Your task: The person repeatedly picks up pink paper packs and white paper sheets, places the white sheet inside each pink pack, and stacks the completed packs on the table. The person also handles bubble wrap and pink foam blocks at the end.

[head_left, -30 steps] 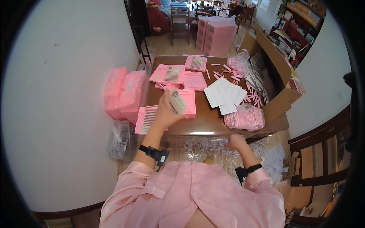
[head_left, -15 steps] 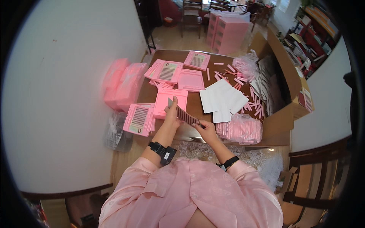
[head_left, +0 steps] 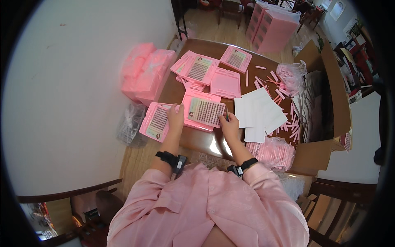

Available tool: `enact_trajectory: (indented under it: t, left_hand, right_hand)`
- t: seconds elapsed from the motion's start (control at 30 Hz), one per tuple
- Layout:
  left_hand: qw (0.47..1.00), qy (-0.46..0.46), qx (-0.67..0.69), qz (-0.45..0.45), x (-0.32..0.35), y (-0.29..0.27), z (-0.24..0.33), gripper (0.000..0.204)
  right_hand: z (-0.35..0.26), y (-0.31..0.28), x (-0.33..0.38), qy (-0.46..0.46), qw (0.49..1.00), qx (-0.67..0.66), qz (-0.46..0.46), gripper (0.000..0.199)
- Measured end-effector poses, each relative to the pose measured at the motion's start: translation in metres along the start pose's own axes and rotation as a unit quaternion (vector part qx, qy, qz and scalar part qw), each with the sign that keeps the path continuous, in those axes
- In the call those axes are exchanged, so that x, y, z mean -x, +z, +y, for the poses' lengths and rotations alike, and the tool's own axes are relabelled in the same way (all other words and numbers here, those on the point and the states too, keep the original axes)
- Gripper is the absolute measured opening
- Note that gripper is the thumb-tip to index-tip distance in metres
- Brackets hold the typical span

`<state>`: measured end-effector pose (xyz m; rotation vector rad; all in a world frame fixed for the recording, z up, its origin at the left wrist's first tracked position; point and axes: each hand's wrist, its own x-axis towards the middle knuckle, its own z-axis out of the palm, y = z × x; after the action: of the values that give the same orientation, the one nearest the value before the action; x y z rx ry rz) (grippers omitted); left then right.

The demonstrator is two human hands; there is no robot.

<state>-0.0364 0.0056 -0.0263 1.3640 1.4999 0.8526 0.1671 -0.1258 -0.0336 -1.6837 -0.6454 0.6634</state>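
Note:
A pale card with rows of small dark lash clusters lies over an open pink tray on the table. My right hand pinches the card's right edge; a thin dark tool, perhaps tweezers, pokes up from its fingers. At the tray's left side, my left hand grips the edge, its fingertips partly hidden. Beside that hand is a pink case with a similar lash card. Farther back are stacked pink cases, an empty pink tray and another filled case.
White sheets overlap right of my hands, near scattered pink sticks and bagged pink pieces. An open cardboard box stands at the table's right. Pink wrapped bundles sit by the left wall.
The card, previously held up and tilted between both hands, now lies face up over the tray. My left hand has moved from the card to the tray's left edge. The view has shifted.

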Motion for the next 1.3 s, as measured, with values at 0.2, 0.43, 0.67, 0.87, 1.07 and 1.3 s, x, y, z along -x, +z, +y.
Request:
enact_trajectory:
  t: [0.2,0.43,0.67,0.87,1.07,1.3]
  left_hand:
    - [0.979,0.067,-0.182,-0.067,-0.063,-0.008,-0.041,0.044]
    - [0.954,0.157,-0.213,-0.142,-0.073,-0.006,-0.043,0.035]
    - [0.939,0.167,-0.259,-0.152,-0.067,-0.012,-0.023,0.029]
    - [0.937,0.203,-0.246,-0.144,-0.054,-0.013,-0.003,0.028]
    - [0.936,0.224,-0.225,-0.154,-0.052,-0.008,0.007,0.034]
    - [0.927,0.267,-0.173,-0.197,-0.070,-0.002,0.064,0.043]
  right_hand:
    - [0.014,0.022,-0.030,0.060,0.983,0.167,0.050,0.028]
    - [0.006,0.051,-0.028,0.063,0.960,0.267,0.061,0.030]
    - [-0.013,0.062,-0.024,-0.001,0.899,0.432,0.075,0.034]
    - [0.017,0.055,-0.022,0.060,0.922,0.382,0.030,0.037]
    - [0.025,0.037,-0.006,0.046,0.971,0.221,0.076,0.037]
    - [0.024,-0.056,0.007,0.037,0.918,0.339,0.201,0.035]
